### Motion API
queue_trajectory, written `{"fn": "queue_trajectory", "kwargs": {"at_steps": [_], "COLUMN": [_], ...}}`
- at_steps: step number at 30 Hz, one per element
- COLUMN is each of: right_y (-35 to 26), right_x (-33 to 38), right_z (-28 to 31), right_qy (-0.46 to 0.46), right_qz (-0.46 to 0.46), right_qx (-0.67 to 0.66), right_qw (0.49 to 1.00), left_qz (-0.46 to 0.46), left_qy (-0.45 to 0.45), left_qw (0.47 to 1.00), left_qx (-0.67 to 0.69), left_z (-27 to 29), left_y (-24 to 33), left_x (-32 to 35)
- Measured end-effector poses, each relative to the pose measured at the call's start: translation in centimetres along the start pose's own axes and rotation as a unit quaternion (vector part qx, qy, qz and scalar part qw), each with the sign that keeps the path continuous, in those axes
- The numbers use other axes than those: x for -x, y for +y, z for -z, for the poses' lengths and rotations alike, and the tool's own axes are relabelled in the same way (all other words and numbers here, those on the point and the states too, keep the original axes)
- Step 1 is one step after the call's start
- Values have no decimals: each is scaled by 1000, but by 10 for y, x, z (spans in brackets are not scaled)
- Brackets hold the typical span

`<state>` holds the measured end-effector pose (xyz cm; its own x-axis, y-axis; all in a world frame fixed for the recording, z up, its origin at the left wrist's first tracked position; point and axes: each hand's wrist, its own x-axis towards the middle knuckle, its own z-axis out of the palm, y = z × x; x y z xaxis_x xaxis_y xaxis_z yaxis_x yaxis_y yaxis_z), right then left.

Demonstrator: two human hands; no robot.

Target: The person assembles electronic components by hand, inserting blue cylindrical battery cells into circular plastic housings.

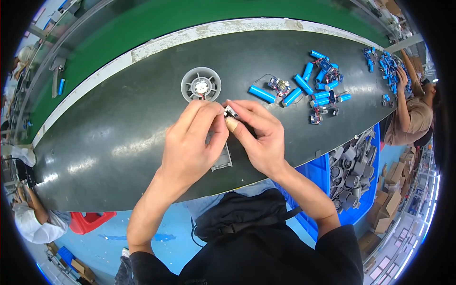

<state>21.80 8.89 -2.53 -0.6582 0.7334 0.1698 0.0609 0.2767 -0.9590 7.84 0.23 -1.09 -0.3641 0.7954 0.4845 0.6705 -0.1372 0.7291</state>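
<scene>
My left hand (192,137) and my right hand (261,135) meet over the dark table, thumbs and fingers pinched close together. A small white and dark part (231,112), perhaps a connector, shows between the fingertips; my right hand grips it. What the left fingertips pinch is too small to make out. A pale wrap covers the tip of my right thumb. Just beyond the hands lies a round grey fan housing (188,85) with a white centre (201,87) and a reddish wire. Its grey handle (222,160) shows below, partly hidden by my left hand.
Blue cylindrical batteries (304,84) with circuit boards (279,86) and wires lie to the right. A blue bin (324,175) of grey housings (352,180) stands at the near right. Another person (409,114) handles a battery pile (390,71) at far right. A green belt (156,23) runs behind.
</scene>
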Motion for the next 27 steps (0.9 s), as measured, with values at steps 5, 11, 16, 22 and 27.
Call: {"fn": "queue_trajectory", "kwargs": {"at_steps": [5, 11, 16, 22, 27], "right_y": [0, 3, 4, 5, 5], "right_x": [1, 2, 1, 1, 2], "right_z": [-1, -3, 1, 1, 1], "right_qy": [13, 32, 22, 15, 14], "right_qz": [75, 114, 147, 168, 184], "right_qx": [89, 124, 160, 183, 211], "right_qw": [993, 985, 976, 969, 960], "left_qz": [-5, -12, -24, -40, -46], "left_qy": [11, 1, -9, -6, -4], "left_qw": [1000, 999, 998, 997, 996], "left_qx": [9, -46, -56, -70, -73], "left_z": [-2, -8, -10, -10, -11], "left_y": [-3, -3, -3, -1, 0], "left_x": [2, 6, 6, 5, 5]}}
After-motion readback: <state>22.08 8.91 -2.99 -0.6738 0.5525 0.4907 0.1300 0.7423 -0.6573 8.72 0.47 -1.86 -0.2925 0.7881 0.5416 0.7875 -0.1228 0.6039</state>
